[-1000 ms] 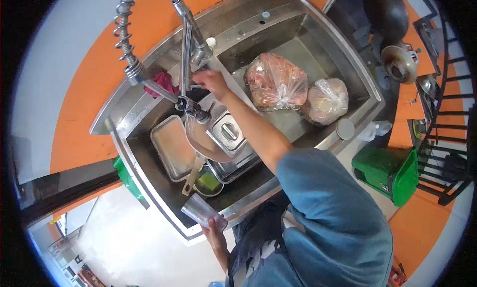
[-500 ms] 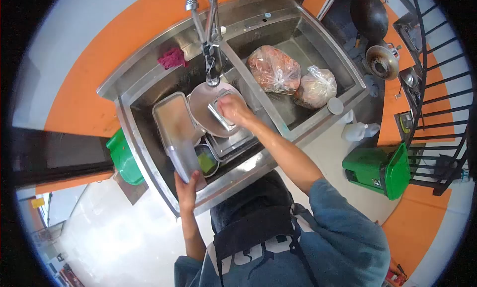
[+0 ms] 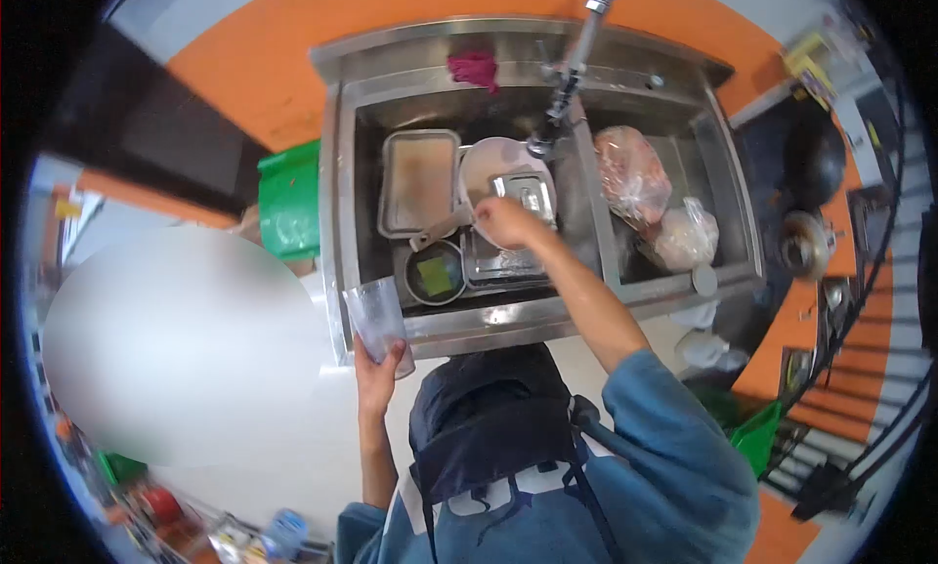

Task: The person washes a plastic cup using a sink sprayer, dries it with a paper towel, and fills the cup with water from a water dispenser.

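The left hand, at lower left of centre, was wrapped around the lower end of a clear cup, thumb along its right side. The cup rose out of the grip toward the upper left, tilted, its broad end above the front rim of the sink. It looked see-through and slightly cloudy — tall, straight-sided, narrowing toward the held end. Near the middle of the frame, the right hand was at the lower part of a pale round pan, where its handle began; whether the curled fingers grasped anything cannot be told. The handle ran from beside that hand toward the lower left, light-coloured and flat. A shiny rectangular metal lid overlapped the pan's right part, just above the hand. Left of the pan was a rectangular tray with a brownish tint, and below it a small round pot holding something green — near the cup's upper end.
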